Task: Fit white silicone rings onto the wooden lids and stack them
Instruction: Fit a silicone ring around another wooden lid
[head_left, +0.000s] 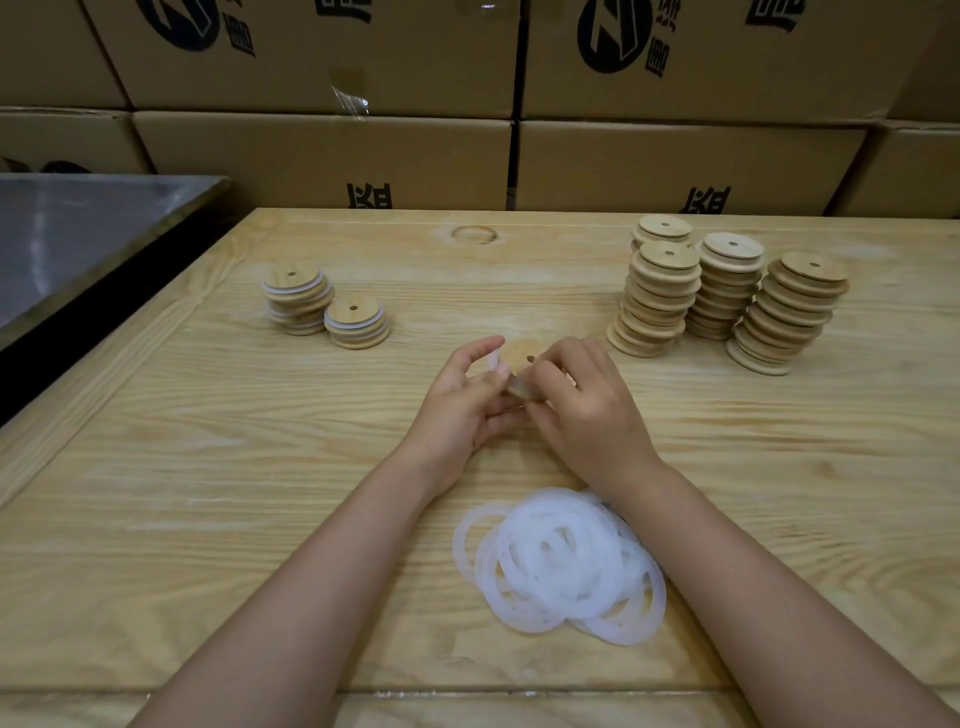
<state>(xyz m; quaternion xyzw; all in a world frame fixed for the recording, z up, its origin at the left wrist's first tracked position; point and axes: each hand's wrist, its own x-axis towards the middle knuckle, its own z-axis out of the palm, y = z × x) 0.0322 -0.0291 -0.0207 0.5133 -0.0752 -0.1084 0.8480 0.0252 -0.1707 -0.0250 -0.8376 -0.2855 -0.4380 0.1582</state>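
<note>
Both hands meet above the middle of the table (156, 467), working one wooden lid (519, 354) between them; the left hand (462, 405) cradles it from the side with fingers curled round its edge, where a white silicone ring (493, 364) shows against the fingertips, and the right hand (582, 405) pinches the lid's near edge; how much of the ring is seated is hard to say, since the fingers cover most of the rim. To do this step well, the left hand should keep the lid steady while the right walks the ring round the rim a little at a time, pressing it flat so it neither twists nor pops off the far side. The loose rings (558, 564) lie heaped near the table's front edge, between the forearms; the bare lids (727, 291) stand in tall stacks at the far right; the finished stacks (324, 304), white bands showing, sit at the far left, and the fitted lid likely belongs there next.
</note>
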